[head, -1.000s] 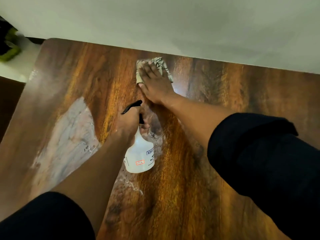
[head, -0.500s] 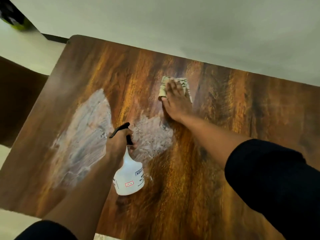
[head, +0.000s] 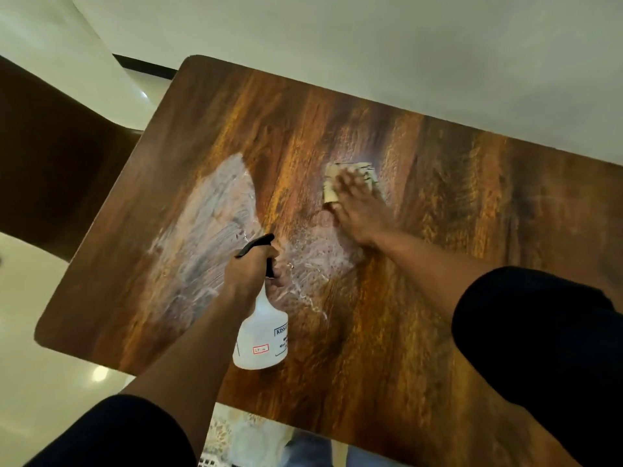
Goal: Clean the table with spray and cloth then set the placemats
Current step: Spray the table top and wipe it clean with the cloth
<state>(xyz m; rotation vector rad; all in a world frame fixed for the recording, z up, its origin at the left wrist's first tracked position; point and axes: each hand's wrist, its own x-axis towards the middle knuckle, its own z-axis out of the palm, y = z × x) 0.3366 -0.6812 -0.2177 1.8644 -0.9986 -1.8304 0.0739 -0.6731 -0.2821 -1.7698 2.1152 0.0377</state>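
Note:
My left hand (head: 251, 274) grips the neck of a white spray bottle (head: 261, 338) with a black trigger, held over the dark wooden table (head: 387, 348). Flat on a pale folded cloth (head: 332, 183), my right hand (head: 359, 207) presses it against the table's middle, and both look blurred. Wet whitish spray patches (head: 209, 237) lie on the wood left of the bottle and between the two hands.
A white wall (head: 371, 45) runs along the table's far edge. A dark chair back (head: 50, 156) stands past the left edge over a pale tiled floor (head: 40, 348). A light patterned fabric (head: 242, 439) shows below the near edge.
The view has pulled back and tilted, showing more of the table's left end. My right hand has drawn the cloth toward me from near the wall. The bottle stays gripped.

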